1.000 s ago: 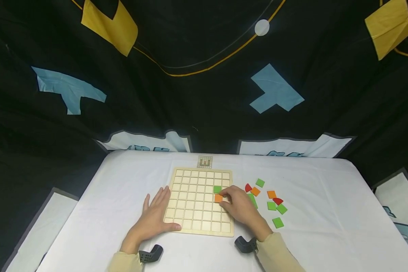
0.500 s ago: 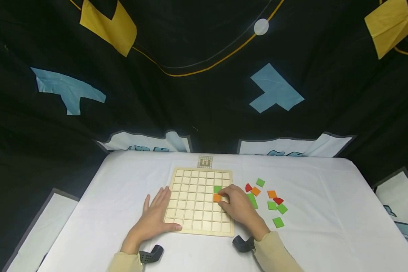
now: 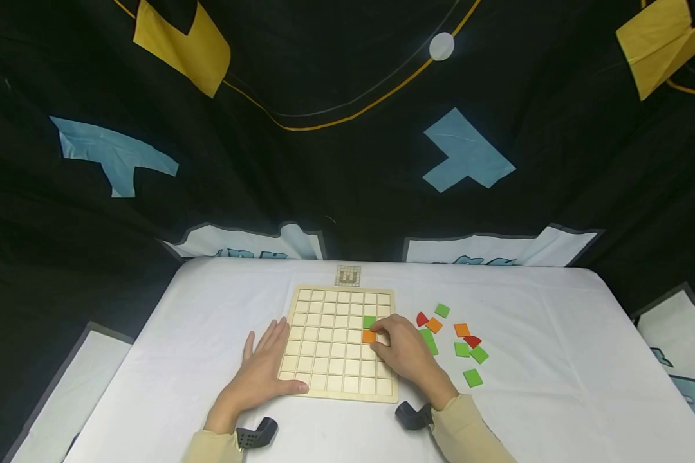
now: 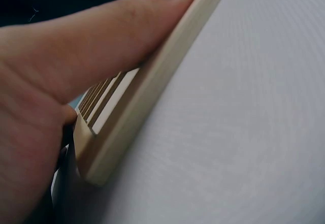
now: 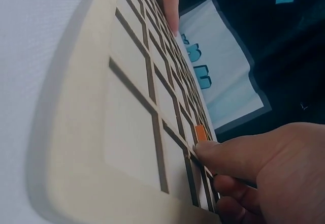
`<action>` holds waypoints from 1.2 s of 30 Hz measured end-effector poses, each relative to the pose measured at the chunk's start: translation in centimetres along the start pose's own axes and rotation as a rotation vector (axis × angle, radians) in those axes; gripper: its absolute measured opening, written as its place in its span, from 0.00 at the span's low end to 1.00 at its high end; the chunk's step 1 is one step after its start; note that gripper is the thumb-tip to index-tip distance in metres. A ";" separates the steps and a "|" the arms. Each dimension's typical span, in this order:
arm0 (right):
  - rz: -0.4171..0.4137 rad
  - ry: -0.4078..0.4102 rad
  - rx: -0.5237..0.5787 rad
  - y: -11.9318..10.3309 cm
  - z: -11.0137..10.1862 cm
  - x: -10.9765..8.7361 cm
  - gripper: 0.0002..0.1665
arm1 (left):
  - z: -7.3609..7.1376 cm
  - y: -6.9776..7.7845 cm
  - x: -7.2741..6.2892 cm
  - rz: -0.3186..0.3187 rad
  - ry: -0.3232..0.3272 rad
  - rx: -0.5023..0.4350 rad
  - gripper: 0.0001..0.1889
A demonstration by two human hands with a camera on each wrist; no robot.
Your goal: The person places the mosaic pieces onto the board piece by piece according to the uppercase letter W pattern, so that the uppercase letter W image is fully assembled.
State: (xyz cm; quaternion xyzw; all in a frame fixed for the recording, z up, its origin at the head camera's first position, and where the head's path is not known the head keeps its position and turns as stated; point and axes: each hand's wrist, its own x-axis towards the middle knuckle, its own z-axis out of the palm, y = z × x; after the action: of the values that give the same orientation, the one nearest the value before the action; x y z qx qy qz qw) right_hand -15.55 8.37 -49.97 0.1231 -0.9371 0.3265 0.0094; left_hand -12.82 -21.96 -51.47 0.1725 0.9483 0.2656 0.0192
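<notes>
A light wooden grid board (image 3: pixel 347 397) lies on the white table. My left hand (image 3: pixel 260 370) rests at its left side, fingers straight along the edge and thumb (image 4: pixel 117 36) across the near left corner. Over the right part of the board, my right hand (image 3: pixel 410 350) pinches an orange square tile (image 3: pixel 369 336) between thumb and index finger. That tile appears in or on a grid cell, just below a green square tile (image 3: pixel 369 322). In the right wrist view the thumb touches the near end of the orange tile (image 5: pixel 201 133); its far side is hidden.
Loose tiles lie right of the board: several green squares (image 3: pixel 473 377), orange squares (image 3: pixel 461 330) and red quarter-circles (image 3: pixel 421 319). A small patterned grid card (image 3: pixel 348 276) lies behind the board. A dark curtain (image 3: pixel 336 193) hangs beyond the table.
The orange tile and the right fingertips have shifted slightly left, bringing the tile more in line under the green one. The left hand stays where it was.
</notes>
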 end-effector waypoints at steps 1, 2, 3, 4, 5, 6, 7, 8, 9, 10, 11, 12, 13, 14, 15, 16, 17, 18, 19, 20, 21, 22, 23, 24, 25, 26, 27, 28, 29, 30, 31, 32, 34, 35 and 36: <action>0.002 0.000 -0.001 0.0 0.0 0.0 0.14 | 0.0 0.0 0.0 -0.001 0.000 -0.001 0.69; 0.002 0.002 -0.001 -0.1 0.0 0.0 0.15 | 0.0 0.0 0.0 -0.002 -0.001 -0.002 0.69; 0.005 0.002 0.002 -0.1 -0.1 -0.1 0.15 | 0.0 0.0 0.0 -0.003 -0.001 -0.004 0.69; 0.004 0.003 0.005 -0.1 -0.1 -0.1 0.15 | 0.0 0.0 0.0 -0.005 -0.001 -0.004 0.69; 0.007 0.004 0.012 -0.1 -0.2 -0.1 0.15 | 0.0 0.0 0.0 -0.005 -0.001 -0.005 0.69; 0.007 0.004 0.018 -0.2 -0.2 -0.2 0.16 | 0.0 0.0 0.0 -0.005 -0.001 -0.006 0.69; 0.008 0.006 0.025 -0.2 -0.3 -0.2 0.16 | 0.0 0.0 0.0 -0.005 0.000 -0.007 0.69; 0.010 0.006 0.035 -0.2 -0.5 -0.3 0.16 | 0.0 0.0 0.0 -0.005 0.000 -0.008 0.69; 0.012 0.004 0.045 -0.2 -0.6 -0.4 0.16 | 0.0 0.0 0.0 -0.004 0.000 -0.006 0.69; 0.014 0.004 0.056 -0.2 -0.8 -0.5 0.16 | 0.0 0.0 0.0 -0.005 0.000 -0.005 0.69; 0.017 0.003 0.080 -0.3 -1.0 -0.6 0.16 | 0.0 0.0 0.0 -0.006 -0.001 -0.004 0.70; 0.019 0.003 0.104 -0.3 -1.2 -0.6 0.16 | 0.0 0.0 0.0 -0.007 -0.001 -0.004 0.70; 0.021 0.005 0.127 -0.3 -1.5 -0.8 0.16 | 0.0 0.0 0.0 -0.007 -0.002 -0.001 0.70; 0.023 0.006 0.147 -0.3 -1.7 -0.9 0.16 | 0.0 0.0 0.0 -0.008 -0.003 0.000 0.70; 0.018 0.011 0.168 -0.3 -2.0 -0.9 0.17 | 0.0 0.0 0.0 -0.009 -0.004 0.003 0.70; 0.013 0.015 0.190 -0.2 -2.3 -1.0 0.17 | 0.0 0.0 0.0 -0.010 -0.005 0.004 0.70; 0.011 0.019 0.210 -0.1 -2.6 -1.2 0.17 | 0.0 0.0 0.0 -0.009 -0.004 0.005 0.70; 0.009 0.027 0.215 0.0 -2.9 -1.3 0.17 | 0.0 0.0 0.0 -0.008 -0.003 0.006 0.70; 0.009 0.035 0.221 0.1 -3.2 -1.5 0.17 | 0.0 0.0 0.0 -0.008 -0.003 0.007 0.70; 0.007 0.044 0.222 0.3 -3.4 -1.6 0.17 | 0.0 0.0 0.0 -0.007 -0.004 0.006 0.70; 0.006 0.052 0.224 0.5 -3.8 -1.8 0.17 | 0.0 0.0 0.0 -0.006 -0.003 0.007 0.70; 0.012 0.056 0.225 0.7 -4.0 -1.9 0.17 | 0.0 0.1 0.0 -0.006 -0.003 0.006 0.70; 0.021 0.061 0.222 0.9 -4.4 -2.1 0.17 | -0.1 0.1 0.0 -0.006 -0.002 0.005 0.70; 0.029 0.064 0.222 1.0 -4.6 -2.3 0.17 | -0.1 0.1 0.0 -0.005 -0.003 0.005 0.69; 0.038 0.063 0.226 1.2 -4.9 -2.5 0.17 | -0.1 0.1 0.0 -0.004 -0.003 0.004 0.69; 0.048 0.062 0.238 1.4 -5.2 -2.7 0.18 | -0.1 0.1 0.0 -0.004 -0.002 0.005 0.69; 0.057 0.060 0.250 1.6 -5.4 -3.0 0.18 | -0.1 0.0 0.0 -0.003 -0.002 0.005 0.69; 0.064 0.059 0.263 1.8 -5.7 -3.2 0.18 | -0.1 0.0 -0.1 -0.002 0.000 0.004 0.69; 0.069 0.058 0.278 2.0 -5.9 -3.5 0.18 | -0.1 0.0 -0.1 0.001 0.001 0.003 0.69; 0.072 0.057 0.296 2.3 -6.2 -3.7 0.18 | -0.1 0.0 -0.1 0.002 0.003 0.003 0.69; 0.074 0.057 0.308 2.5 -6.4 -4.0 0.18 | -0.1 -0.1 0.0 0.003 0.004 0.004 0.69; 0.079 0.058 0.320 2.6 -6.7 -4.3 0.18 | 0.0 -0.1 0.0 0.005 0.004 0.004 0.69; 0.089 0.057 0.323 3.0 -7.2 -5.0 0.18 | 0.0 -0.2 0.0 0.009 0.004 0.003 0.69; 0.098 0.056 0.324 3.2 -7.4 -5.3 0.17 | 0.1 -0.2 0.0 0.009 0.004 0.003 0.69; 0.106 0.056 0.321 3.4 -7.6 -5.6 0.17 | 0.1 -0.2 0.0 0.009 0.003 0.004 0.69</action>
State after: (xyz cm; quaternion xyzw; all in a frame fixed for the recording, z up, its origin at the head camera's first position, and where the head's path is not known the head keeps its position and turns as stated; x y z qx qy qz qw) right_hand -11.38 16.87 -46.61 0.0643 -0.8775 0.4753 -0.0017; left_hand -12.85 -22.11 -51.66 0.1763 0.9481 0.2640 0.0161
